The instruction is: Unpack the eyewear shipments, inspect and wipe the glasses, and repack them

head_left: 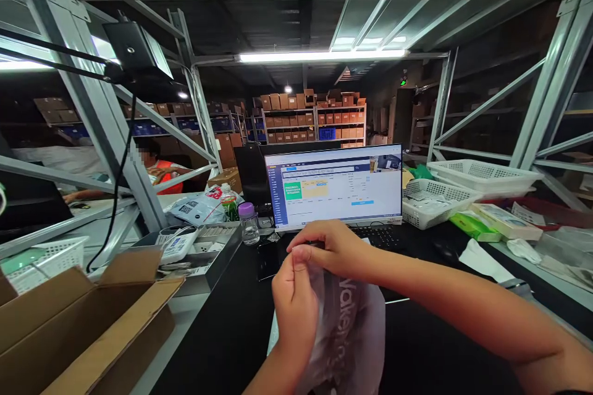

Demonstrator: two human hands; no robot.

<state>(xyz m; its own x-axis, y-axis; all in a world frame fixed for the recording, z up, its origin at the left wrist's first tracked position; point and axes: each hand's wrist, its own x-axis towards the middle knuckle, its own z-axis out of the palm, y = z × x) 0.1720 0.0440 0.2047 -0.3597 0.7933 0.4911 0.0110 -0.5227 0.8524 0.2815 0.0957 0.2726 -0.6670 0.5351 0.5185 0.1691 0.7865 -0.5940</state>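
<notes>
Both my hands meet over the black desk [222,333] in front of a monitor [334,185]. My left hand [293,302] pinches the top edge of a translucent plastic bag [352,336] with grey lettering. My right hand [331,250] curls over the same edge from above, fingers closed on it. The bag hangs down toward me between my forearms. A keyboard [377,236] lies just behind my hands.
An open cardboard box [88,321] stands at the near left, beside a metal tray [204,253] with a scanner. Bottles [249,222] stand left of the monitor. White baskets [477,176] and packets fill the right. A person in orange [160,170] sits at the back left.
</notes>
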